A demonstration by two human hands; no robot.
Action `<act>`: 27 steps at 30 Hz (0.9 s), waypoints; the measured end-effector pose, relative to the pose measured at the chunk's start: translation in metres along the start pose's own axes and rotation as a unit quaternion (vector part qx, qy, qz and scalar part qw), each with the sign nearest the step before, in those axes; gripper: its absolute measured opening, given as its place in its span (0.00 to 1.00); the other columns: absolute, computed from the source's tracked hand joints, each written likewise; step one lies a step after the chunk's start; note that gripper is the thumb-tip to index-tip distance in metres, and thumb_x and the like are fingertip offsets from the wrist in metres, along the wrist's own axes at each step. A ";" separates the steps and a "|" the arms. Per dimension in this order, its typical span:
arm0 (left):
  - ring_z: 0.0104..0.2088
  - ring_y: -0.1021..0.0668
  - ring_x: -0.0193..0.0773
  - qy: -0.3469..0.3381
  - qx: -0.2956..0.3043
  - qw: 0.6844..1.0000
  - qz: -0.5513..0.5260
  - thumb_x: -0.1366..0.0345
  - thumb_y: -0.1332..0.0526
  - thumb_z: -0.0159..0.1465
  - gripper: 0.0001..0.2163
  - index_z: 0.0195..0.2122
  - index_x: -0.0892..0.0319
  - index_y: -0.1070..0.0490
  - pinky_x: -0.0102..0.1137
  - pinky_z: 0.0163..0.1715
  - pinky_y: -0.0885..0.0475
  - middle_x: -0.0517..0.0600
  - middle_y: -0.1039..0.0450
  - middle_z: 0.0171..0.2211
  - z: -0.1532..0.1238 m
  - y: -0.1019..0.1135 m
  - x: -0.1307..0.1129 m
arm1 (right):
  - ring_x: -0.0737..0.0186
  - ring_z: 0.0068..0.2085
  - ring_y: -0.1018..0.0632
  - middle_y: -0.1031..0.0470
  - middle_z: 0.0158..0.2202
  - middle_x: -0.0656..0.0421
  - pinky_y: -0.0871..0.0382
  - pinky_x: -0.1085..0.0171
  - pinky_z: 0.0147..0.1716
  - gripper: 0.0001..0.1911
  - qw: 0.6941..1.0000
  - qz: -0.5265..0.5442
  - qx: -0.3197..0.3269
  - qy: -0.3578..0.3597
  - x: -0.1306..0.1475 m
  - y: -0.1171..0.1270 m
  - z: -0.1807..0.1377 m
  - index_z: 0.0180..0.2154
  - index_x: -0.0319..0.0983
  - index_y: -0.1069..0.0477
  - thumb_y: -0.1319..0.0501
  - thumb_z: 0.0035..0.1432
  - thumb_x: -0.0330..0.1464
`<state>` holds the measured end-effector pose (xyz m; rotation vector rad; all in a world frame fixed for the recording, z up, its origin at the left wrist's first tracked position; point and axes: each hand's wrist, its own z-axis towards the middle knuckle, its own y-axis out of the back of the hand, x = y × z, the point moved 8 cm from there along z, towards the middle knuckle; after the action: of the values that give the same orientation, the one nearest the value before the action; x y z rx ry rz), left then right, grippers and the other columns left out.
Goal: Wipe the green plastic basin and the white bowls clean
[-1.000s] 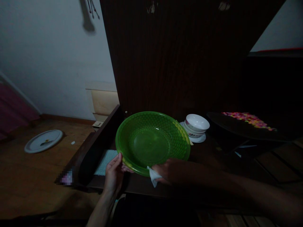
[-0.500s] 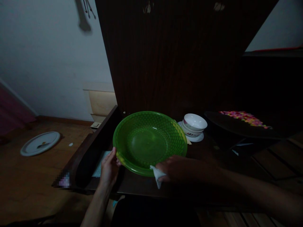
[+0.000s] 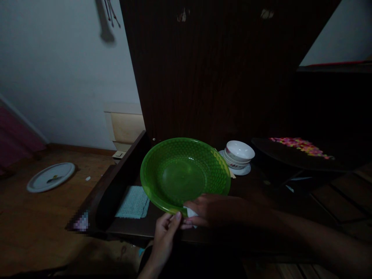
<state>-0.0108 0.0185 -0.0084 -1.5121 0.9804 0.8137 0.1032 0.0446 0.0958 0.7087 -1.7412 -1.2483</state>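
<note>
Wiping the green basin (image 3: 183, 176) seems unfinished — left grip (image 3: 166, 228) pinching its near rim (image 3: 161, 207), right grip (image 3: 207, 210) closed around white cloth (image 3: 191, 212) there.

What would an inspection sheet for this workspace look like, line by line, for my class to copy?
Surface: dark wooden table, dimly lit.
Job's things: green basin, yellow patches on its rim; white cloth at its near rim. Whether the basin sits flat is unclear.
Clutter: stacked bowls on a white saucer; pale blue cloth left of the basin.
Grippers: bare hands; left hand grasps the near rim, right hand holds the white cloth there.
Cables: nothing seen.
Surroundings: pale wall, dark panel behind, white round object on the wooden floor.
</note>
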 end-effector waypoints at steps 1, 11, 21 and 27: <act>0.26 0.22 0.41 -0.013 -0.011 1.000 0.009 0.48 0.29 0.54 0.19 0.29 0.62 0.22 0.31 0.29 0.27 0.51 0.23 0.24 -0.001 -0.002 -0.002 | 0.64 0.32 0.24 0.22 0.35 0.55 0.36 0.67 0.27 0.16 1.000 -0.008 0.012 0.002 0.001 -0.003 0.001 0.48 0.34 0.30 0.45 0.70 0.40; 0.29 0.24 0.37 -0.068 -0.124 0.989 -0.038 0.48 0.27 0.51 0.19 0.28 0.61 0.23 0.28 0.34 0.30 0.47 0.26 0.23 -0.009 0.000 -0.013 | 0.60 0.27 0.23 0.21 0.30 0.54 0.42 0.65 0.21 0.18 0.988 -0.147 0.021 -0.039 0.002 -0.010 0.007 0.44 0.34 0.27 0.44 0.68 0.42; 0.32 0.21 0.39 -0.016 -0.086 0.991 -0.100 0.51 0.24 0.47 0.20 0.32 0.62 0.22 0.29 0.34 0.27 0.50 0.22 0.28 0.013 0.028 -0.017 | 0.64 0.25 0.24 0.22 0.28 0.58 0.46 0.66 0.20 0.17 0.984 -0.174 -0.027 0.019 -0.007 -0.017 -0.004 0.43 0.35 0.29 0.45 0.69 0.43; 0.33 0.19 0.42 -0.013 -0.096 0.987 -0.130 0.55 0.23 0.45 0.19 0.30 0.63 0.21 0.31 0.34 0.24 0.51 0.22 0.27 0.028 0.045 -0.030 | 0.65 0.25 0.25 0.22 0.29 0.59 0.43 0.65 0.23 0.15 0.984 -0.173 -0.034 0.025 -0.010 -0.013 -0.012 0.42 0.36 0.29 0.43 0.69 0.42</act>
<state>-0.0635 0.0484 -0.0049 -1.7479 0.6810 0.7544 0.1184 0.0432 0.0823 1.0247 -1.5694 -1.5014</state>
